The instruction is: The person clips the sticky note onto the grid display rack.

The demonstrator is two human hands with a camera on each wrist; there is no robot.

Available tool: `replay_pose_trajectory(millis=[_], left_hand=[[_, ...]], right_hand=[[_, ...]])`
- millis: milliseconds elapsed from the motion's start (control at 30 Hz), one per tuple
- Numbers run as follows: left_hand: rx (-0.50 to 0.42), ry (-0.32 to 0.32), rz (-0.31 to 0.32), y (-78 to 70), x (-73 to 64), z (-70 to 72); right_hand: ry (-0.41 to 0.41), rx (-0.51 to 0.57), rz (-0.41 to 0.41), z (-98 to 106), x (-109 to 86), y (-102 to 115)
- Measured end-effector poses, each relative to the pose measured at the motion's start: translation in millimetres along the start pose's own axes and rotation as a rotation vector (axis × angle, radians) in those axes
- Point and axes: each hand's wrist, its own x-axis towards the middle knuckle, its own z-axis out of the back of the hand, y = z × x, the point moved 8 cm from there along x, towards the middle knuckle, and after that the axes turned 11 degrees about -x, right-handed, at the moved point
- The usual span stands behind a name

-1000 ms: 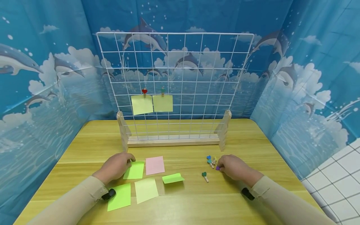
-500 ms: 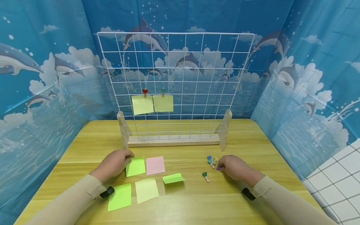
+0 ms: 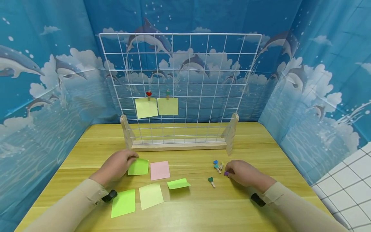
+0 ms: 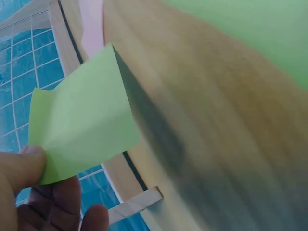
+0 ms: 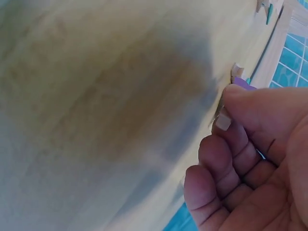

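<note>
Between thumb and fingers my left hand [image 3: 116, 165] pinches a bright green sticky note [image 4: 86, 115] by one corner area, and the note is raised off the table with a shadow under it. On the right, my right hand [image 3: 243, 173] pinches a small wooden clothespin with a purple top [image 5: 243, 83]; its fingers hide most of the pin. Just left of that hand lie several small clothespins [image 3: 216, 168]. A green heart clothespin [image 3: 212, 182] lies apart, nearer the front. A pink sticky note [image 3: 160, 170] is right of the held note.
A white wire grid [image 3: 179, 33] stands on a wooden base [image 3: 179, 147] at the back. Two yellow notes [image 3: 146, 108] hang there from clothespins. Nearer me lie a green note [image 3: 123, 203], a pale yellow note [image 3: 151, 196] and a curled green note [image 3: 178, 183].
My left hand has moved up and away toward the grid, lifting the green note off the table. The right hand has barely moved and keeps the purple clothespin.
</note>
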Motion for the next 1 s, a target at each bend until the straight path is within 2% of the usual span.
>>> replay_pose_trajectory(millis=[200, 567, 767, 1000], left_hand=[[-0.037, -0.013, -0.009, -6.7, 2.7, 7.0], [-0.146, -0.07, -0.063, -19.2, 5.4, 17.5], [-0.148, -0.075, -0.113, -29.9, 8.5, 19.2], [-0.109, -0.064, -0.189, -44.0, 13.4, 19.8]], right_hand=[[0.027, 0.031, -0.011, 3.0, -1.1, -0.5], [-0.026, 0.112, 0.016, 12.9, -2.5, 2.9], [-0.045, 0.167, 0.01, 15.8, -2.5, 1.6], [-0.071, 0.203, 0.02, 19.5, -3.5, 4.0]])
